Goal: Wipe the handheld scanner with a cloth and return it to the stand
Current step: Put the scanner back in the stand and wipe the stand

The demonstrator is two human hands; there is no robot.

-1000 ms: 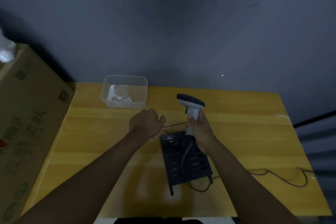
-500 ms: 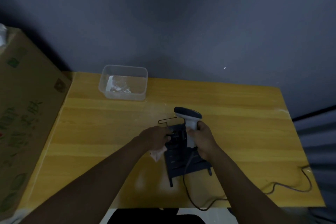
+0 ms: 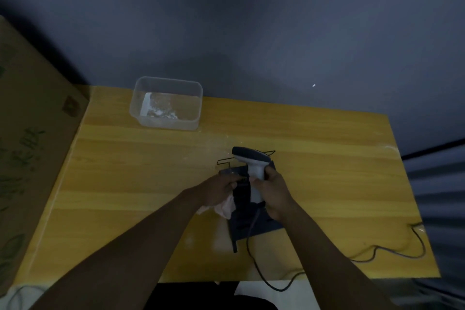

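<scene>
The handheld scanner [image 3: 253, 161], white with a dark head, stands upright over the dark slotted stand [image 3: 251, 224] in the middle of the yellow table [image 3: 125, 171]. My right hand [image 3: 273, 191] is wrapped round its handle. A pale cloth [image 3: 225, 206] hangs from my left hand [image 3: 216, 191], which rests against the stand's left edge, just left of the handle. A thin wire holder [image 3: 224, 161] sticks up at the stand's far end, behind the scanner head. The scanner's cable [image 3: 254, 259] runs down over the stand and off the table's near edge.
A clear plastic tub [image 3: 167, 103] with something white inside sits at the table's far left. A large cardboard box [image 3: 32, 138] stands against the left edge. The cable loops across the right front of the table [image 3: 392, 254]. A dark wall lies behind.
My right hand has lowered the scanner toward the stand. My left hand, with the cloth, has come back from near the tub to the stand's left edge.
</scene>
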